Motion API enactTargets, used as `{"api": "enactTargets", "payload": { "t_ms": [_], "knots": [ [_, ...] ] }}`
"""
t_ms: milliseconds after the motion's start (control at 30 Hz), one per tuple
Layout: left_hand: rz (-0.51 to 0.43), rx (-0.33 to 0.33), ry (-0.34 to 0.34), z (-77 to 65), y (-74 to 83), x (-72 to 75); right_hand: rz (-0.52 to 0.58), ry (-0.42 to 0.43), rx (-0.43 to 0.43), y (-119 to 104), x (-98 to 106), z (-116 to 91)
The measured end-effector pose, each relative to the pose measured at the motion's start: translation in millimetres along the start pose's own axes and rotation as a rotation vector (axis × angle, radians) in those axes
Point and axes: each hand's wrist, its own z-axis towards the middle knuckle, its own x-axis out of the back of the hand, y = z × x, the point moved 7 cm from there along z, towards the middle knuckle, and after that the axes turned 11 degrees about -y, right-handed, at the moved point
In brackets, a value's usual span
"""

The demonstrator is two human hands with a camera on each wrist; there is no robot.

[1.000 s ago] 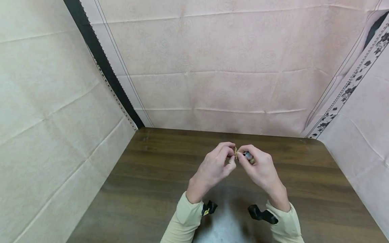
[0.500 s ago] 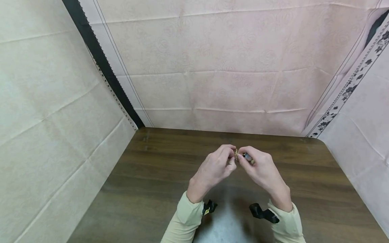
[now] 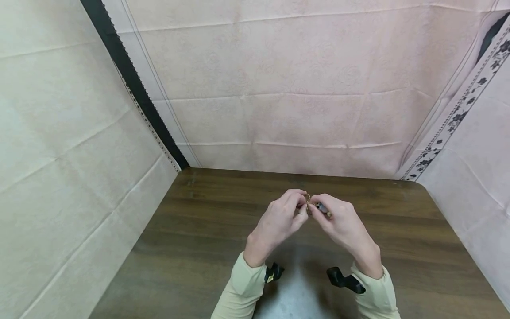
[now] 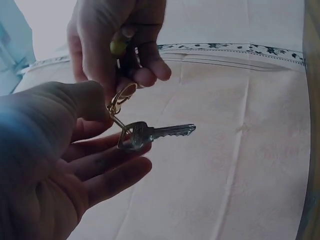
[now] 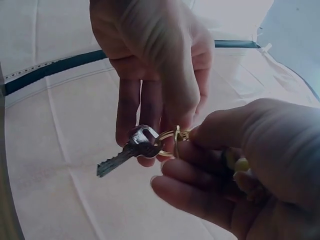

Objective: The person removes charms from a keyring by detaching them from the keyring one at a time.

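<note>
So the key (image 4: pixel 142 134) is up in the air above the wooden worktop (image 3: pixel 199 239), hanging off a gold ring (image 5: pixel 169 133) right where the 2 hands meet. Its toothed blade sticks out away from the ring, with nothing gripping it. The wide end sits right by the lower fingers of the left hand (image 3: pixel 280 217); can't tell if they actually touch it.

The left thumb and index look clamped on the ring, with the other fingers loosely apart. The right hand (image 3: pixel 342 223) has its thumb and index together on a gold clasp (image 5: pixel 177 142) at the ring, and its other fingers curl in around some beads (image 5: pixel 241 165), at least 1 of them greenish yellow. Most of that bunch is hidden in the palm, so no idea how many there are.

Handling-wise, I'd guess it's all pretty light. Key looks like hard metal, zero bend, kinda slick, and it'll probably swing on the ring if you tug. The ring and clasp are thin and smooth, so they'd likely twist out of a lazy pinch. If the clasp is sprung, expect a bit of push-back. Beads could chip if knocked, hard to say.

Best hold imo: fingertips on the ring near the key's wide end, 2 fingertips on the clasp body, beads tucked in the palm.
</note>
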Motion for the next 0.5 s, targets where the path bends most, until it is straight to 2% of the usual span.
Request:
{"api": "enactTargets", "payload": {
  "t_ms": [133, 233, 400, 500],
  "knots": [
    [-0.125, -0.018, -0.009, 0.6, -3.1, 3.0, 0.025, 0.032, -0.012, 1.6, 4.8, -2.3],
    [-0.186, -0.016, -0.016, 1.2, -4.0, 5.4, 0.043, 0.049, -0.014, 1.5, 7.8, -3.1],
    [-0.201, -0.003, -0.018, 1.6, -5.0, 7.5, 0.075, 0.057, -0.003, -1.6, 9.1, -2.4],
    [-0.179, -0.027, -0.01, 1.2, -4.8, 7.5, 0.09, 0.058, 0.007, -3.5, 9.0, -2.2]
  ]
}}
